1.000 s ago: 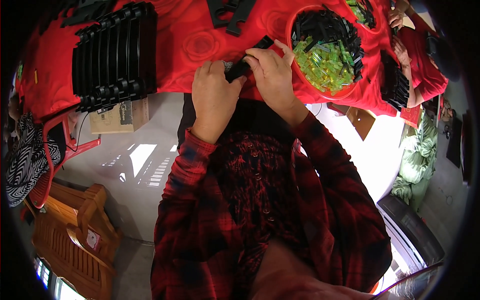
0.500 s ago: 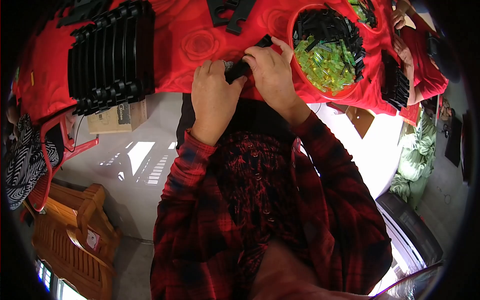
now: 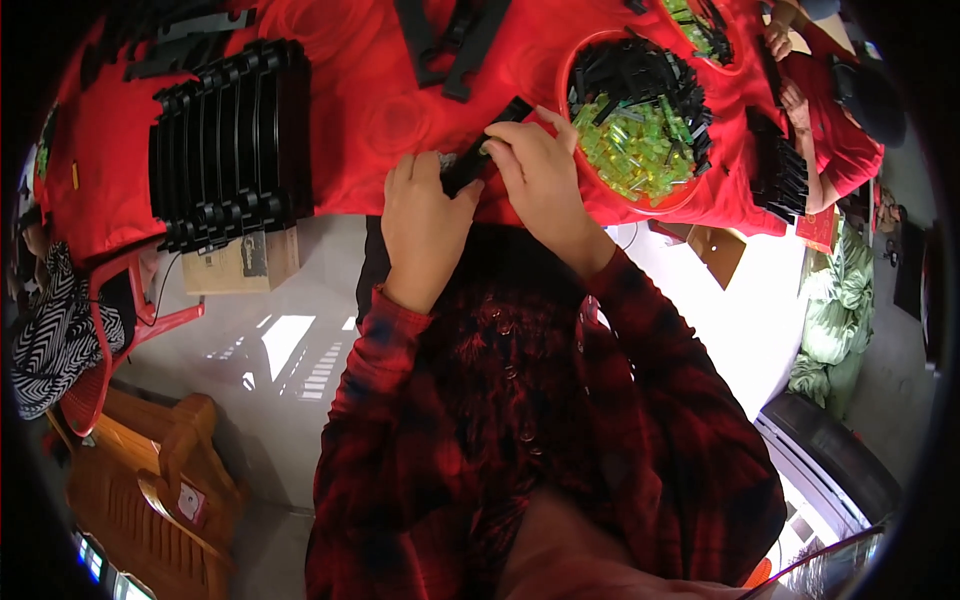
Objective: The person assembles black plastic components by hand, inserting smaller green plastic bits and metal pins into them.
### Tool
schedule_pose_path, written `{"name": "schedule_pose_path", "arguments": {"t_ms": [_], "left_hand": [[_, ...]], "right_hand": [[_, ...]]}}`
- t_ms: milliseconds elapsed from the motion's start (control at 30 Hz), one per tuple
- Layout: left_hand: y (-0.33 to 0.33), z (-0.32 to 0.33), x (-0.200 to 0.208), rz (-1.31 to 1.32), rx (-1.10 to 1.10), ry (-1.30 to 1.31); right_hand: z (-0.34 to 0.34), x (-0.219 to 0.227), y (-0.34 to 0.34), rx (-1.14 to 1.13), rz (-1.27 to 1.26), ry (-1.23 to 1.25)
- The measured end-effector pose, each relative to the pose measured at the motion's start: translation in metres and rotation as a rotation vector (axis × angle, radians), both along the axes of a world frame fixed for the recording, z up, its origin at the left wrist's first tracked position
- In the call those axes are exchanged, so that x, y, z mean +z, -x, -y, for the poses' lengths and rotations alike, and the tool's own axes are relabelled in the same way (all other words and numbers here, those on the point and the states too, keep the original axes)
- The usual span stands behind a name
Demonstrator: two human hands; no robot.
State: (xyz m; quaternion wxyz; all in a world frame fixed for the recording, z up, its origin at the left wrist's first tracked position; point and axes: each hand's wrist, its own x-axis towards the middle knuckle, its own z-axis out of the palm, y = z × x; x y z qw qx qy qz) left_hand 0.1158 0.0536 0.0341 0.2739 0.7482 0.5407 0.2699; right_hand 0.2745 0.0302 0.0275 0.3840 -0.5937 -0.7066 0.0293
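A narrow black plastic piece [image 3: 465, 172] is held at a slant over the near edge of the red-clothed table. My left hand [image 3: 428, 225] grips its lower left end, with fingers curled and thumb along the side. Something small and silvery shows by the left fingertips; its kind is unclear. My right hand [image 3: 545, 175] is closed on the middle of the piece with thumb and forefinger, its little finger sticking out. A tiny pale-green bit shows at the right thumb tip. Beside my right hand stands a red bowl [image 3: 563, 90] of black strips [image 3: 640, 75] and yellow-green translucent pieces [image 3: 630, 160].
A row of curved black plastic parts [image 3: 230, 145] lies at the left. More flat black parts [image 3: 455, 45] lie ahead. A second bowl [image 3: 735, 65], another person's hands [image 3: 795, 105] and black parts [image 3: 778, 170] are at the right. A red plastic chair [image 3: 105, 330] stands lower left.
The table and its things sit slightly lower in the picture. My right thumb and fingertips have shifted on the black piece, baring a pale-green bit; both hands still hold it.
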Motion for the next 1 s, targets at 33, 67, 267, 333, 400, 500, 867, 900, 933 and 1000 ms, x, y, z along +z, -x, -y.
{"name": "schedule_pose_path", "arguments": {"t_ms": [33,67,267,333,400,500,867,900,933,1000], "left_hand": [[0.003,0.0,-0.004,0.004,0.012,0.055],[0.007,0.004,-0.002,0.005,0.023,0.115],[0.016,0.019,0.01,0.351,0.047,0.318],[0.015,0.023,0.012,0.472,0.01,0.433],[0.014,0.028,0.013,0.639,0.014,0.544],[0.013,0.034,0.024,0.889,0.019,0.747],[0.009,0.073,0.03,0.963,-0.059,0.693],[0.01,0.076,0.031,0.964,-0.064,0.672],[0.013,0.079,0.028,0.967,-0.057,0.671],[0.02,0.084,0.018,0.874,-0.146,0.688]], "right_hand": [[0.002,0.004,-0.003,-0.001,0.004,-0.005],[0.006,0.018,-0.007,-0.085,0.003,-0.017],[0.026,0.043,-0.08,-0.281,-0.114,0.097],[0.037,0.04,-0.099,-0.429,0.123,0.204],[0.042,0.039,-0.112,-0.401,0.192,0.205],[0.046,0.039,-0.109,-0.383,0.421,0.156],[0.061,0.052,-0.001,-0.034,-0.637,0.227],[0.061,0.05,0.004,-0.031,-0.636,0.23],[0.06,0.051,0.009,-0.064,-0.604,0.253],[0.06,0.054,0.015,-0.103,-0.588,0.276]]}}
